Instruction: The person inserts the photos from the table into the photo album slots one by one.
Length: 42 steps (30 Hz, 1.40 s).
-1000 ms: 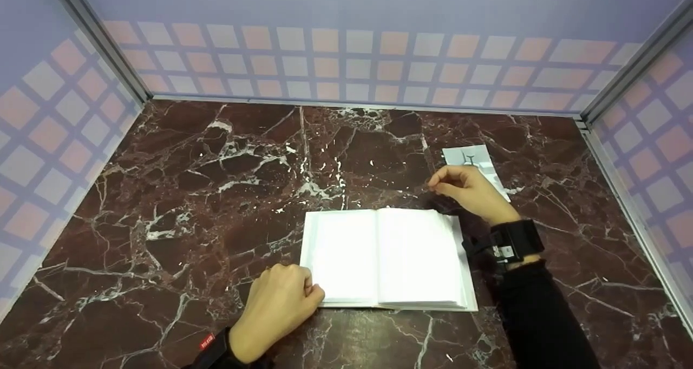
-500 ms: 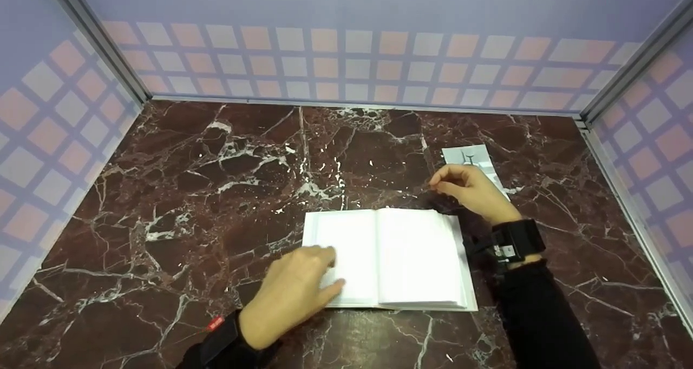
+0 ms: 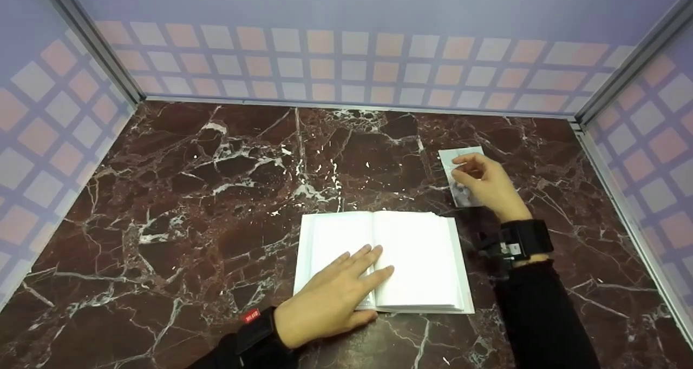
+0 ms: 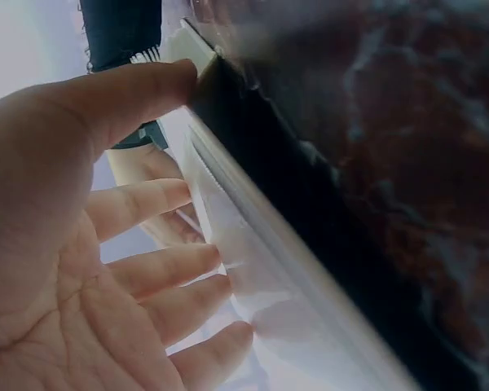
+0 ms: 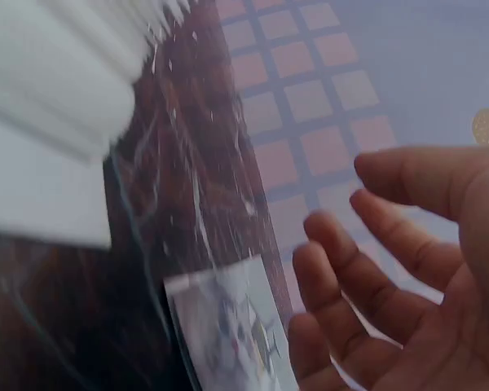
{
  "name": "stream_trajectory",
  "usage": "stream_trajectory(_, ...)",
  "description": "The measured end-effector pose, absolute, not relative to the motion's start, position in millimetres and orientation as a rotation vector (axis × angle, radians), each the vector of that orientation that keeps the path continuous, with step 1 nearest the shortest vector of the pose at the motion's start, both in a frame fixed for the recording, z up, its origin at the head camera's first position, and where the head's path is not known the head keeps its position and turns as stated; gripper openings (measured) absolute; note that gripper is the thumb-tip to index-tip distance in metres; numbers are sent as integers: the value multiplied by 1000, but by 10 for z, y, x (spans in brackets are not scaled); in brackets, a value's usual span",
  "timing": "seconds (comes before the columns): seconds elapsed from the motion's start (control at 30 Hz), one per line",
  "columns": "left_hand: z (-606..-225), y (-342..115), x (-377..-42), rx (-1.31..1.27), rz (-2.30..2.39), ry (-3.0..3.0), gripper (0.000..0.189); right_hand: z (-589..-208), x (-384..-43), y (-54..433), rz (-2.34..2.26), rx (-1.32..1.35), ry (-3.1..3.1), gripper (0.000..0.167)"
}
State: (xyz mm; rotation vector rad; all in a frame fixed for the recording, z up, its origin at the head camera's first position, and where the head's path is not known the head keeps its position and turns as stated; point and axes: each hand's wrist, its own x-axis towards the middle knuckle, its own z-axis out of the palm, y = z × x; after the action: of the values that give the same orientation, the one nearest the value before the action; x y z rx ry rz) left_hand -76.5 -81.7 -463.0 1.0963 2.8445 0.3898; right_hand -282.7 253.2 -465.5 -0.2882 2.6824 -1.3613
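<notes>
An open book (image 3: 419, 266) with blank-looking white pages and a pale cover lies on the dark marbled table. My left hand (image 3: 333, 298) rests across its left page, fingers extended to the middle fold and thumb at the lower edge. In the left wrist view the fingertips (image 4: 216, 257) touch the page. Above a small printed picture card (image 3: 462, 194), behind the book's right side, hovers my right hand (image 3: 487, 184). Its fingers are loosely bent, and the right wrist view shows nothing between them, with the card (image 5: 228, 326) lying below.
Purple panels (image 3: 352, 1) with pink and white squares enclose the table (image 3: 227, 196) at the back and both sides. Black straps with small devices (image 3: 525, 242) circle both wrists. White flecks mark the tabletop behind the book.
My left hand has gone from curled beside the book to spread flat over its left page. My right hand has shifted right, over the card, which now lies slightly further left and turned.
</notes>
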Motion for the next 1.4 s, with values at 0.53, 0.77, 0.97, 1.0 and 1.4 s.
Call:
stream_trajectory(0.53, -4670, -692, -738, 1110, 325, 2872, 75, -4737, -2908, 2811, -798, 52, 2923, 88)
stream_trajectory(0.77, -4658, -606, -711, 1126, 303, 2885, 73, -4739, -2960, 2787, -749, 69, 2935, 91)
stream_trajectory(0.97, -4663, -558, -697, 1147, 287, 2903, 74, -4728, -2972, 2802, -801, 97, 2953, 88)
stream_trajectory(1.0, -4665, -553, -695, 1148, 280, 2905, 74, -4726, -2972, 2806, -815, 106, 2959, 89)
stream_trajectory(1.4, -4685, -544, -679, 1149, 285, 2910, 75, -4728, -2934, 2932, -844, 191, 3045, 38)
